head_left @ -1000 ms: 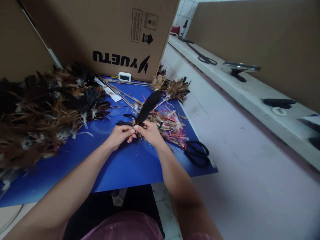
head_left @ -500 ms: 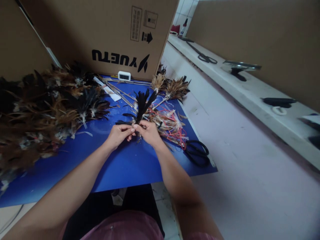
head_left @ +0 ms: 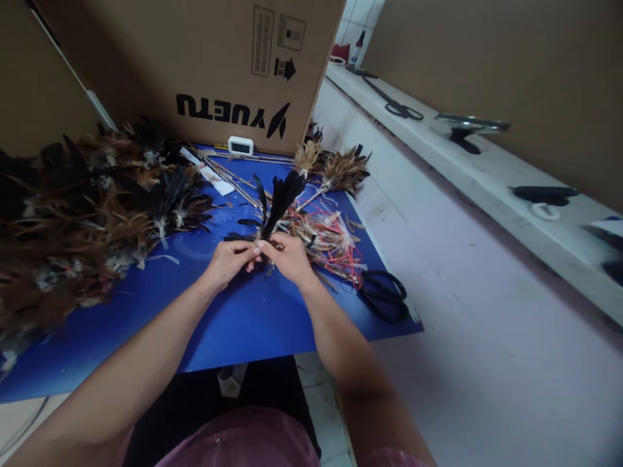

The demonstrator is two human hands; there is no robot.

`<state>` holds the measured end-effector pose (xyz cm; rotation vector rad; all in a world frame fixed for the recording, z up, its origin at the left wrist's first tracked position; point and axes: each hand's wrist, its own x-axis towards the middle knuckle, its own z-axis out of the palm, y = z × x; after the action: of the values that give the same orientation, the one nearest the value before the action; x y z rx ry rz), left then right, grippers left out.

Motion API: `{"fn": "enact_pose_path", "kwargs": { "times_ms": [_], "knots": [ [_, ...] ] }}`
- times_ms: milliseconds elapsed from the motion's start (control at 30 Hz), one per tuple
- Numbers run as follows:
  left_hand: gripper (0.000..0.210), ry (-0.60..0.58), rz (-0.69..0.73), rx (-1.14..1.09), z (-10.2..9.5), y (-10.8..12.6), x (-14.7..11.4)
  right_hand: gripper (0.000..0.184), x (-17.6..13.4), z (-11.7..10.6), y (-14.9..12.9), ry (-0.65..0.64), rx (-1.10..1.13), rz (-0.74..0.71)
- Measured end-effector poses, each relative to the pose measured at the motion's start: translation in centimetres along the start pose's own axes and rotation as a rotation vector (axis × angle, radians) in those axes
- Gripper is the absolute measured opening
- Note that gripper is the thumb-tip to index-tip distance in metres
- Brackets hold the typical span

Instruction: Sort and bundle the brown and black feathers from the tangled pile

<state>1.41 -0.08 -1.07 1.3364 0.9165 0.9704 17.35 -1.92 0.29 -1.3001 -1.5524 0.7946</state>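
Observation:
Both my hands meet over the middle of the blue tabletop (head_left: pixel 233 324), pinching the base of a small bunch of black feathers (head_left: pixel 280 202). My left hand (head_left: pixel 231 261) is closed, its thumb and fingertips at the quill ends. Closed from the other side, my right hand (head_left: pixel 288 258) presses its thumb against the same spot. The feathers fan upward and away from me; their lower ends are hidden by my fingers. Just beyond my right hand lies a loose heap of brown feathers and red ties (head_left: pixel 331 243), with black-handled scissors (head_left: pixel 384 295) at its near right end.
A large pile of brown and black feather bunches (head_left: pixel 87 220) covers the table's left. Behind stand a cardboard box (head_left: pixel 219 58), a small white digital display (head_left: pixel 241 146), thin sticks (head_left: pixel 233 178) and feather dusters (head_left: pixel 345 170). A ledge (head_left: pixel 479 172) with tools runs along the right.
One black feather on the left of the bunch now stands up apart from the others. My hands stay in nearly the same place, still pinching the base.

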Motion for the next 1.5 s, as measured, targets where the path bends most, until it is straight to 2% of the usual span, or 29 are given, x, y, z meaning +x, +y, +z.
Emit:
{"fn": "enact_pose_path", "kwargs": {
  "times_ms": [100,433,1033,1500],
  "knots": [
    [0.027,0.035,0.004,-0.012,0.21,0.02,0.01,0.023,0.00,-0.02,-0.18,0.032,0.071,0.051],
    [0.028,0.034,-0.048,-0.037,0.21,-0.27,0.18,0.020,-0.02,0.05,-0.38,-0.012,0.151,0.125],
    [0.029,0.013,-0.104,-0.099,0.03,-0.43,0.29,0.020,0.04,0.29,-0.02,-0.057,0.268,0.133],
    [0.030,0.010,-0.145,-0.073,-0.06,-0.11,0.19,0.023,-0.01,0.19,0.15,-0.076,0.171,0.119]
  ]
}}
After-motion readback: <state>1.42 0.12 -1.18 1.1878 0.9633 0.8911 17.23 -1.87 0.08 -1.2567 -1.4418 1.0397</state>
